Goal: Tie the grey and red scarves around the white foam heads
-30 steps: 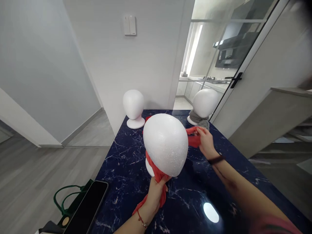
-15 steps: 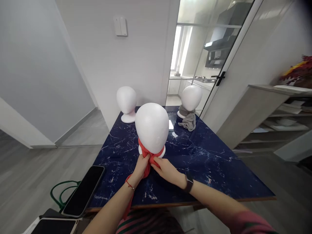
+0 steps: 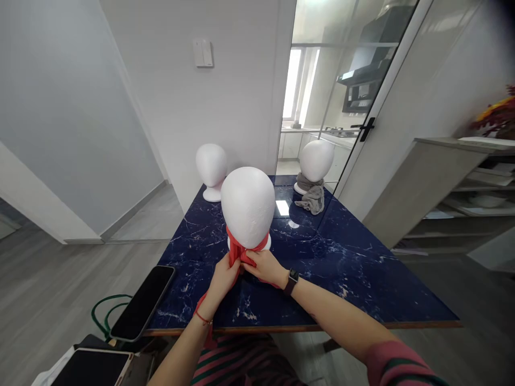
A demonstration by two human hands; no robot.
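A white foam mannequin head (image 3: 248,203) stands near the middle of the table, with a red scarf (image 3: 235,247) around its neck. My left hand (image 3: 225,274) is closed on the scarf just below the chin, on the left side. Pressed close beside it, my right hand (image 3: 263,266) pinches the scarf on the right, fingers bent around the cloth. One loose length hangs past my left wrist over the table's front edge. Whether the cloth is knotted between my hands is hidden by my fingers.
A bare white mannequin head (image 3: 211,165) stands at the back left; another mannequin head (image 3: 317,161) at the back right wears a grey scarf (image 3: 311,199). A black phone (image 3: 144,301) lies at the left edge of the dark blue marbled table (image 3: 341,279). A shelf (image 3: 446,187) stands right.
My hands have shifted slightly left and come closer together at the scarf, the right one moving in toward the left. The camera view has shifted a little.
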